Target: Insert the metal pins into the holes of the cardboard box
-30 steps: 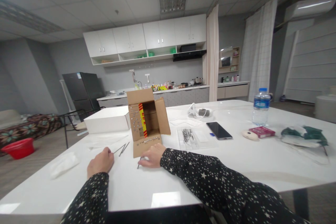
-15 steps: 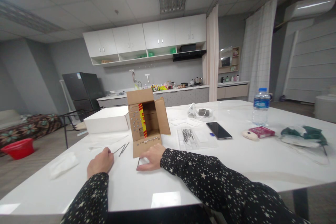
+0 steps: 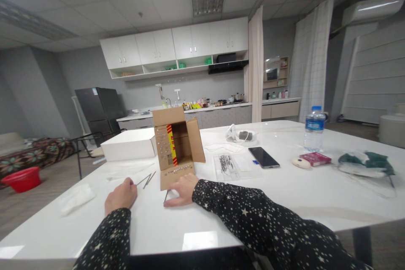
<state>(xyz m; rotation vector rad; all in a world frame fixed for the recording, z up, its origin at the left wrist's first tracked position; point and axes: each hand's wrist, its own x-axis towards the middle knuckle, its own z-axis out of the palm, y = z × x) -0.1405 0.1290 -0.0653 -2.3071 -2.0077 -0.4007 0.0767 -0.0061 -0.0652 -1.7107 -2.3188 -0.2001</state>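
An open cardboard box (image 3: 177, 145) lies on its side on the white table (image 3: 253, 202), its flaps studded with small metal nails. My right hand (image 3: 183, 189) rests on the table just in front of the lower flap and pinches a thin dark nail (image 3: 166, 196) between thumb and fingers, tilted up off the surface. My left hand (image 3: 122, 196) sits curled in a loose fist to the left. A few loose nails (image 3: 146, 179) lie just beyond it.
A flat white box (image 3: 129, 144) stands left of the cardboard box. A clear bag of nails (image 3: 226, 163), a phone (image 3: 263, 157), a water bottle (image 3: 314, 128), a red packet (image 3: 315, 158) and a green cloth (image 3: 367, 163) lie to the right. A white tissue (image 3: 76, 198) lies far left.
My right hand has raised the nail from lying flat on the table to a tilted, nearly upright pose. My left hand has stayed put.
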